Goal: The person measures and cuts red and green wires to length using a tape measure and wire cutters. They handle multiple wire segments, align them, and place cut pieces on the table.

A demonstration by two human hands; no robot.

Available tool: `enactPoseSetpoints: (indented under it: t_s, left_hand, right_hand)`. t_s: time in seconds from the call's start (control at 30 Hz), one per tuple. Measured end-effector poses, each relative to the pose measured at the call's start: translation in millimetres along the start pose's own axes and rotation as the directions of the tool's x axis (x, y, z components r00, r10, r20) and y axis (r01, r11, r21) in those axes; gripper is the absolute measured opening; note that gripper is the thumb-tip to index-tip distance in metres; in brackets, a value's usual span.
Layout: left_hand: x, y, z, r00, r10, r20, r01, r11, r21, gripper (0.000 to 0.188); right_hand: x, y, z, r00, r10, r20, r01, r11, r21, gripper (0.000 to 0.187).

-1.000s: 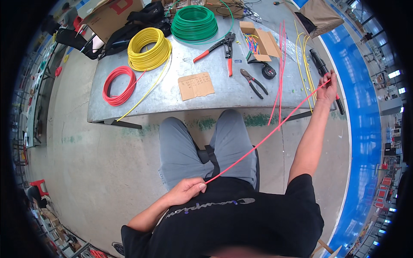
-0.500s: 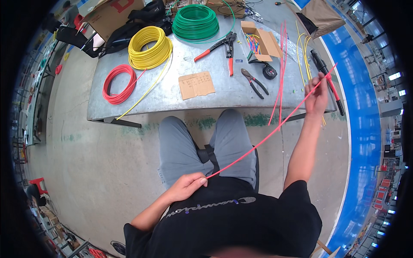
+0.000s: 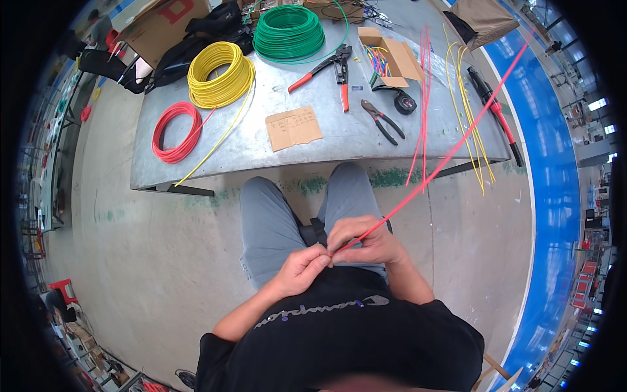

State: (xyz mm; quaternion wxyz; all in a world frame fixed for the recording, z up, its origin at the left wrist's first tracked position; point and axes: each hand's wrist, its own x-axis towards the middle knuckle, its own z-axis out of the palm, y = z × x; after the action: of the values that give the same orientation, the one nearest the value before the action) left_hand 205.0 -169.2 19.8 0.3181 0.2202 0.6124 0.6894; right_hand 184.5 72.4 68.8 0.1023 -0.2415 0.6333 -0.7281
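Both hands meet at lap: left hand (image 3: 302, 269) and right hand (image 3: 367, 243) pinch near end of long red insulated wire (image 3: 436, 164). Wire looks light, springy, semi-stiff; free end arcs over metal bench (image 3: 261, 140). Best hold: fingertip grip close to end.

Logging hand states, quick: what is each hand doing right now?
Left hand: closed, pinching the near end of the red wire.
Right hand: closed on the same wire, touching the left fingertips.

The right hand (image 3: 367, 243) has come back from the table's far edge to meet the left hand (image 3: 302, 268) over the lap, both pinching the red wire's (image 3: 444, 160) near end.
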Motion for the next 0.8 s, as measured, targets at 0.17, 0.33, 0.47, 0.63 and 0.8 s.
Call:
enactPoseSetpoints:
  t_s: [0.17, 0.33, 0.47, 0.63, 0.8]
  left_hand:
    - [2, -4, 9, 0.986, 0.146, -0.085, -0.143, 0.989, 0.036, 0.026]
    - [0, -10, 10, 0.984, 0.121, -0.128, -0.113, 0.991, 0.071, 0.026]
    - [-4, -9, 8, 0.992, -0.040, -0.122, 0.042, 0.999, 0.016, 0.022]
    - [-2, -7, 8, 0.992, -0.038, -0.124, 0.041, 0.999, 0.017, 0.024]
    - [-1, -5, 8, 0.991, -0.059, -0.121, 0.060, 0.998, 0.009, 0.024]
  right_hand:
    - [-1, 4, 4, 0.995, 0.093, 0.033, -0.089, 0.989, -0.116, 0.016]
    - [1, 10, 4, 0.999, 0.047, 0.015, -0.043, 0.978, -0.204, 0.017]
    - [-2, 12, 7, 0.994, 0.104, -0.020, -0.106, 0.976, -0.188, 0.016]
    - [-6, 12, 10, 0.987, 0.156, -0.042, -0.161, 0.971, -0.179, 0.015]
    - [-6, 13, 10, 0.988, 0.150, -0.043, -0.155, 0.969, -0.191, 0.013]
